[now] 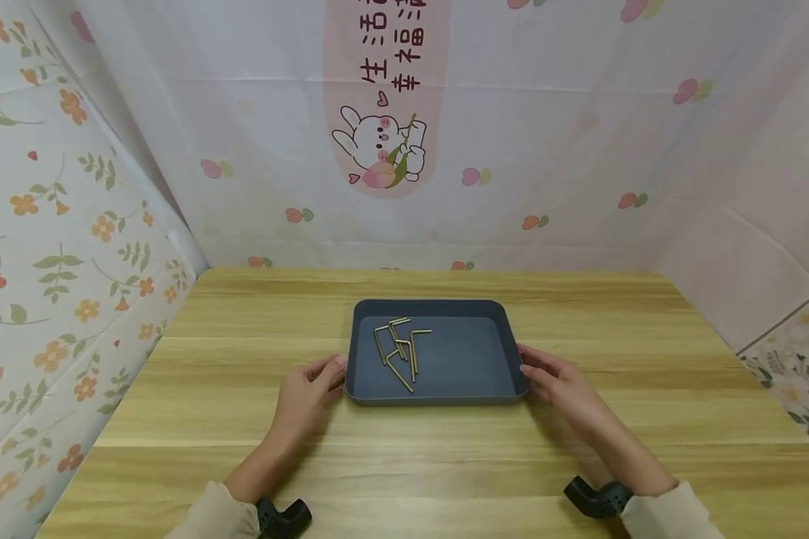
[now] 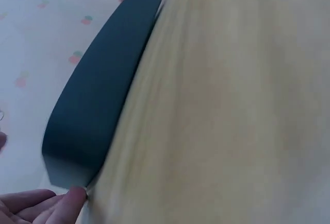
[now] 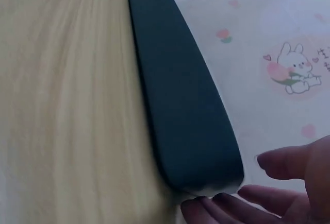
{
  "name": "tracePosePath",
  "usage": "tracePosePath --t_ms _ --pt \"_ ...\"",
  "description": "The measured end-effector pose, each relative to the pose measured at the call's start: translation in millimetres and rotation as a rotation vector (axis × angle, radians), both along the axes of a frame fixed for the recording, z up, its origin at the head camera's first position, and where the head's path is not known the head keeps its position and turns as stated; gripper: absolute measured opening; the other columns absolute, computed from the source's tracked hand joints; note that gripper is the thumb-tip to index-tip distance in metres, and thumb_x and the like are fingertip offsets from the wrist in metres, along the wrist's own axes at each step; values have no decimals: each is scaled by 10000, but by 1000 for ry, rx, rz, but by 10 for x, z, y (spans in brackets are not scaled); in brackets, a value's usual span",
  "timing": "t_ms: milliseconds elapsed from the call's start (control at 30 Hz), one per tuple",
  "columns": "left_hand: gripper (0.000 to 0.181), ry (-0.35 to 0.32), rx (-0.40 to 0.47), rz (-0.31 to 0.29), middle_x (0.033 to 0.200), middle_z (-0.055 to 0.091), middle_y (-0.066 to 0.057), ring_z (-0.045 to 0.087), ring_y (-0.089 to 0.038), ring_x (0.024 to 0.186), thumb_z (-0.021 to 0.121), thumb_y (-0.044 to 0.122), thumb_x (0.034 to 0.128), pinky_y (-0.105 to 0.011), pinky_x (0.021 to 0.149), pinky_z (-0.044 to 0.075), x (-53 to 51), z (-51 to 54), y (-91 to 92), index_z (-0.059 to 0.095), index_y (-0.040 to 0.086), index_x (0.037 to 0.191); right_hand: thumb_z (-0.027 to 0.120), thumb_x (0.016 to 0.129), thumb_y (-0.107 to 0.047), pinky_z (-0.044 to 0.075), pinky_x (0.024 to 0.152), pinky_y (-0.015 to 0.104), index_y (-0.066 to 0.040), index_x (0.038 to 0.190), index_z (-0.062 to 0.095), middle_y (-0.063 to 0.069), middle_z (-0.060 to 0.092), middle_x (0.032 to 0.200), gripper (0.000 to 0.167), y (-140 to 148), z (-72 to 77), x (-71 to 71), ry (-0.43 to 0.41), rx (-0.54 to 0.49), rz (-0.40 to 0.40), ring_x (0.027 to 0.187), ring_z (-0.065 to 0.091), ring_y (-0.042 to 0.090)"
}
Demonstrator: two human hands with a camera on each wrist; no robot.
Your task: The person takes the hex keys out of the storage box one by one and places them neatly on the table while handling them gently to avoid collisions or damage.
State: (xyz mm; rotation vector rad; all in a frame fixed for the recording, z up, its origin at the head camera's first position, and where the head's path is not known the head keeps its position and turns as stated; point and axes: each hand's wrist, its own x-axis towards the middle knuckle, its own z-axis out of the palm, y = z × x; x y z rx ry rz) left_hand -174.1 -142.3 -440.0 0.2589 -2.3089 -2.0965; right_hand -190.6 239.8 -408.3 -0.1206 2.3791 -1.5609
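Observation:
A shallow dark blue-grey tray [image 1: 472, 359] with rounded corners sits on the wooden table in the head view. Several thin brass-coloured L-shaped rods, like hex keys [image 1: 401, 352], lie in a loose pile in its left half. At the tray's left end my left hand [image 1: 305, 393] touches the outer wall with its fingertips. My right hand [image 1: 569, 389] touches the opposite end in the same way. In the right wrist view its thumb [image 3: 283, 163] stands apart from the tray wall, while the fingers [image 3: 227, 211] meet the lower corner.
The wood-grained table [image 1: 438, 464] reaches back to a white cloth [image 1: 243, 127] printed with a rabbit and fruit. A floral cloth [image 1: 61, 299] hangs on the left side. Each wrist wears a black device, such as the right one [image 1: 596, 498].

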Motion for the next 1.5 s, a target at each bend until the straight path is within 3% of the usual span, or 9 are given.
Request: tracePosePath --t_ms 167,367,500,733,900,1167,1300,1500 --pt "458 12 -75 11 1339 661 -202 669 -304 1210 630 268 997 -302 934 580 -133 26 -88 623 -17 1355 491 1071 -324 542 1018 390 7 1556 352 271 422 1556 604 -6 66 -27 107 116 -27 1383 499 415" --pt "498 34 -96 -1 1439 599 -170 600 -280 1309 628 219 993 -330 1035 527 -339 -19 -85 554 -13 1427 530 1050 -363 531 1010 468 -33 1501 476 230 577 1440 561 -91 176 -67 228 258 -63 1303 583 377" --pt "525 48 -50 -11 1476 563 -177 532 -275 1393 635 183 983 -389 1124 451 -472 -24 -28 520 -19 1454 553 1040 -359 536 1003 478 -72 1465 534 186 623 1401 513 -186 260 -99 251 254 -57 1253 625 350" --pt "492 69 40 28 1471 566 -176 534 -277 1389 624 107 968 -350 1113 448 -670 -52 82 542 -31 1432 583 1031 -279 615 839 360 -55 1403 573 223 628 1357 435 -444 429 -206 195 169 42 1143 673 358" --pt "482 109 13 52 1454 589 -150 555 -266 1368 637 114 959 -346 1108 462 -727 -91 117 568 -4 1421 595 1024 -261 620 786 385 -51 1334 620 223 671 1278 375 -629 509 -270 197 194 115 1057 701 362" --pt "472 115 27 7 1434 588 -190 541 -282 1369 607 46 957 -57 886 458 -723 -138 109 560 -3 1424 608 1015 -242 615 750 409 -50 1307 649 213 701 1208 353 -889 554 -365 183 241 198 942 733 330" --pt "466 127 16 -5 1439 586 -185 529 -269 1378 601 55 963 -44 881 443 -716 -152 94 561 6 1425 613 1010 -230 612 749 443 -52 1299 656 192 720 1161 342 -1040 565 -415 164 272 210 923 729 336" --pt "459 118 -6 5 1434 599 -164 533 -248 1370 609 61 962 -56 889 446 -713 -171 94 577 24 1418 612 1007 -212 603 698 337 -52 1295 657 166 733 1145 332 -1257 523 -517 156 342 210 876 734 282"
